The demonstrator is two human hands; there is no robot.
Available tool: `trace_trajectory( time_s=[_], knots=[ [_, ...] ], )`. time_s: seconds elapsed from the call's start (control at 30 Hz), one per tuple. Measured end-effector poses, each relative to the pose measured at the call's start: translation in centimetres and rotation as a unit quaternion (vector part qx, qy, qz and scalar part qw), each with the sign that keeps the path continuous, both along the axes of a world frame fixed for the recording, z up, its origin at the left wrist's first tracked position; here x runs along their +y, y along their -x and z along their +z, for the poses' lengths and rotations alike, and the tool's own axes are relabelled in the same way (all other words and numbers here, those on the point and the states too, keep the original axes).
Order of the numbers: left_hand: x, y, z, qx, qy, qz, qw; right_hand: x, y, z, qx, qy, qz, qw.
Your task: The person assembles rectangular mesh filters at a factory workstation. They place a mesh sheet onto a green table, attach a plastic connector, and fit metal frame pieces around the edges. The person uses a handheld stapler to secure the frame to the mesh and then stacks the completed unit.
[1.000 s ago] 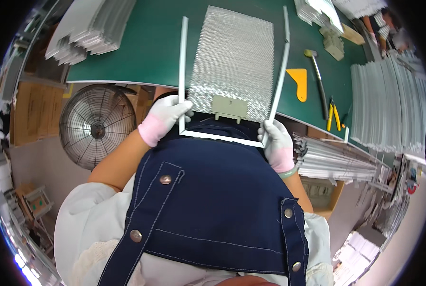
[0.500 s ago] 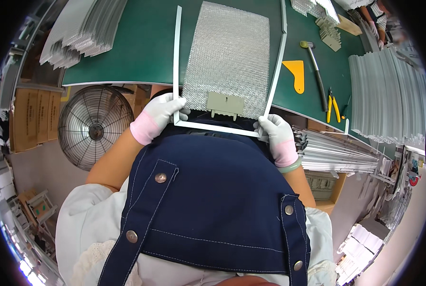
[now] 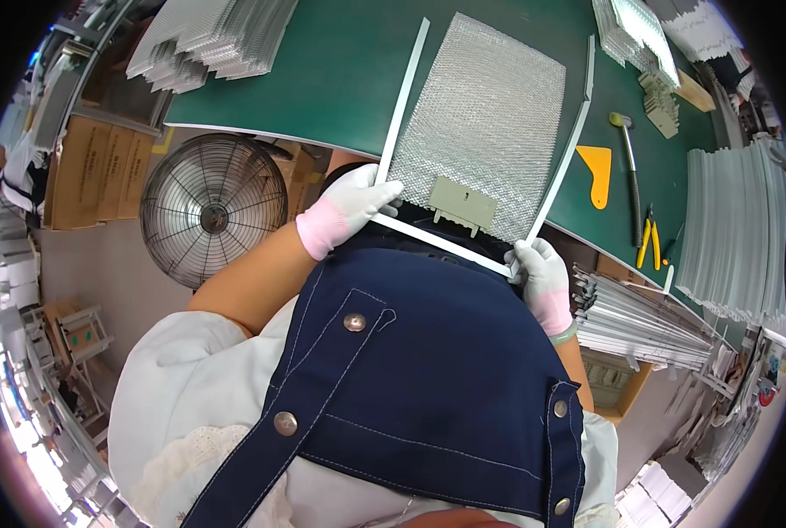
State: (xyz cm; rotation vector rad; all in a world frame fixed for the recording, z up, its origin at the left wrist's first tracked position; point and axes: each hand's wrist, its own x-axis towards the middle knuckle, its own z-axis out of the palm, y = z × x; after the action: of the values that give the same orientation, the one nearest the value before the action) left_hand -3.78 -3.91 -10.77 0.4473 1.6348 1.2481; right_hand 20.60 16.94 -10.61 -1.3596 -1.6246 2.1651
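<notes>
Gripping the near corners of a thin white frame, the person stood at the green surface. The left hand was clamped on the left corner, the right hand on the right one, both in white gloves. The frame's three strips ran around a silver mesh panel, which lay flat on the surface with its near edge and a grey clip at the rim. To seat it well, I'd say both corners wanted even pressure, keeping the side strips square against the mesh edges. Of containers I saw only brown boxes on the floor beside a fan; their contents were hidden.
</notes>
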Motion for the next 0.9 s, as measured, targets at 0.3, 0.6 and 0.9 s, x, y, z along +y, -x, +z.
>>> trace_trajectory(
  time_s=[0.3,0.6,0.9],
  knots=[
    [-0.5,2.6,1.0,0.022,0.047,-0.108,0.993,0.2,0.2,0.1,-0.038,-0.048,0.038,0.997],
    [-1.5,2.6,-1.7,-0.091,0.001,-0.040,0.995,-0.3,0.3,0.7,-0.014,0.000,0.074,0.997],
    [-1.4,1.4,-0.9,-0.107,-0.027,0.032,0.993,0.4,0.5,0.0,-0.008,0.049,0.108,0.993]
  ],
)
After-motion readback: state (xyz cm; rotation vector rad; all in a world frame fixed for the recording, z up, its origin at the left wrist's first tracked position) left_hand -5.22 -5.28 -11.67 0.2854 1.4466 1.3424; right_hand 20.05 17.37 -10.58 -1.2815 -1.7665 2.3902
